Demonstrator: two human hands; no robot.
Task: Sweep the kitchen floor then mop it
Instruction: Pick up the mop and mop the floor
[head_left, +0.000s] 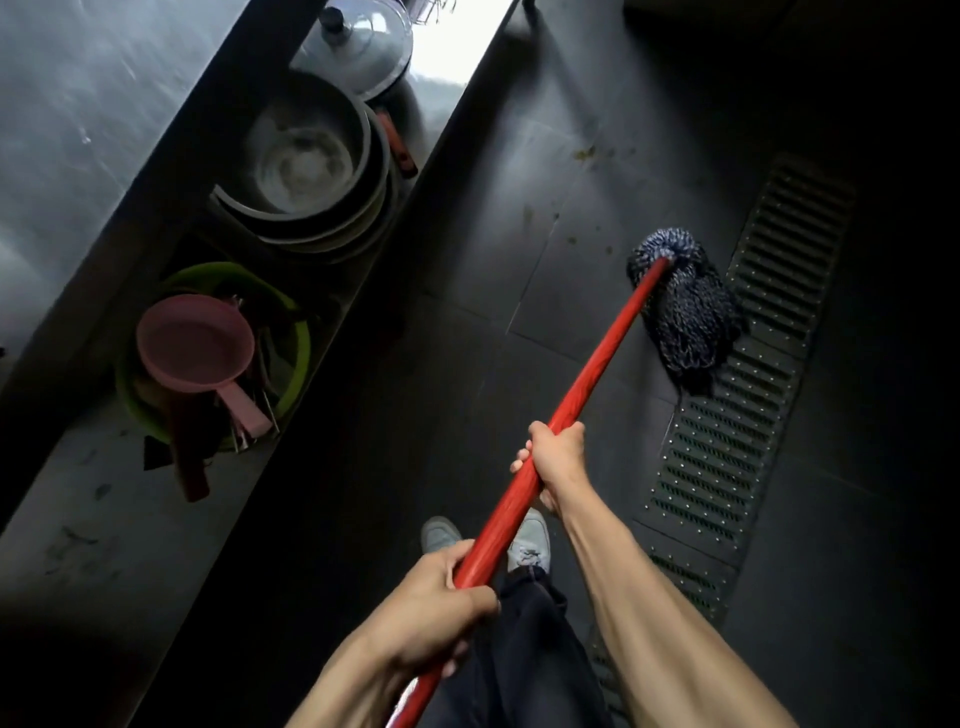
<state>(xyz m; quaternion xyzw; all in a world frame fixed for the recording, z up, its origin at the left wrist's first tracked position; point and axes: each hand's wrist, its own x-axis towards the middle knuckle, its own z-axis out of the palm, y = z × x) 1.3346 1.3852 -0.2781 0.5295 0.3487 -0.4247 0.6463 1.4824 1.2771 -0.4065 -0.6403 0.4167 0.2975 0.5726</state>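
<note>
Head view: red-handled mop (597, 364), dark blue-white strings (691, 317) splayed on grey floor (467, 260).

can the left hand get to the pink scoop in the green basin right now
Probably, once freed. The left hand grips the red mop handle along with the right hand. The pink scoop lies uppermost in the green basin on that side, with nothing over it.

Nothing to read from where I stand - no lettering, label, brand or number shows on the red wooden mop handle (597, 364), the pink plastic scoop (195, 338) or the stacked grey metal pans (306, 156).
</note>
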